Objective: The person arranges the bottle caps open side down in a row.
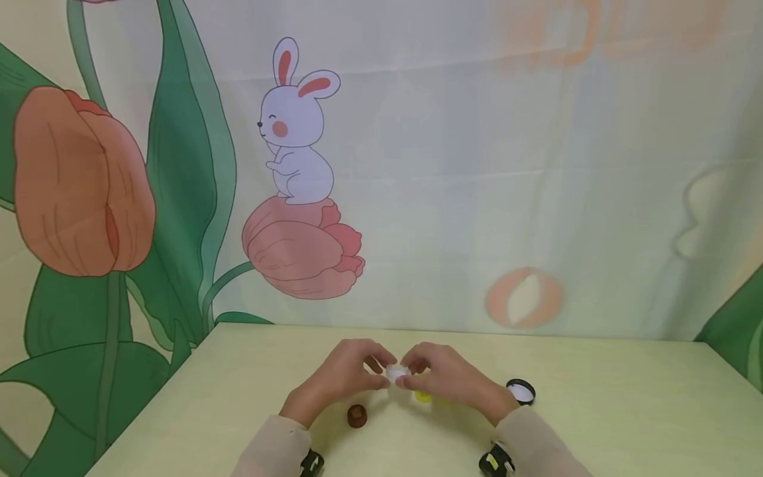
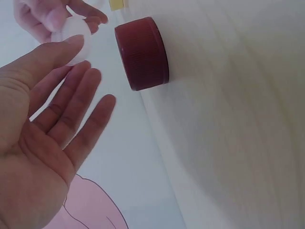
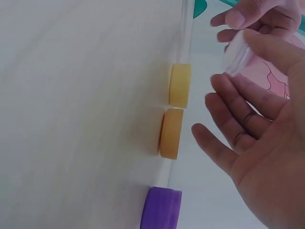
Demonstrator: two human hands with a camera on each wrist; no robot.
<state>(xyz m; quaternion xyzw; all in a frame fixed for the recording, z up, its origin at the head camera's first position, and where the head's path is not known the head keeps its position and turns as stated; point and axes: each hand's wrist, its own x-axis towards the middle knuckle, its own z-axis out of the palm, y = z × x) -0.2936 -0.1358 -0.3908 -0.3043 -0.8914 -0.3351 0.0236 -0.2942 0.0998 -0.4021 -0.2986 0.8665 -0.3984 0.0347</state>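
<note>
A small white bottle cap (image 1: 396,375) is held up above the table between both hands. My left hand (image 1: 357,371) pinches its left side; in the left wrist view the thumb lies across the white cap (image 2: 78,40) and the other fingers spread apart. From the other side my right hand (image 1: 444,374) pinches it, and the right wrist view shows that thumb against the ridged white cap (image 3: 237,55). Below the left hand, a dark red-brown cap (image 1: 357,416) stands on the table. Partly hidden under the right hand is a yellow cap (image 1: 423,397).
A dark-rimmed cap with a white inside (image 1: 521,392) lies by the right wrist. The right wrist view shows a yellow cap (image 3: 180,86), an orange cap (image 3: 171,134) and a purple cap (image 3: 161,210) in a row. Behind the pale table (image 1: 250,358) hangs a printed cloth (image 1: 441,199).
</note>
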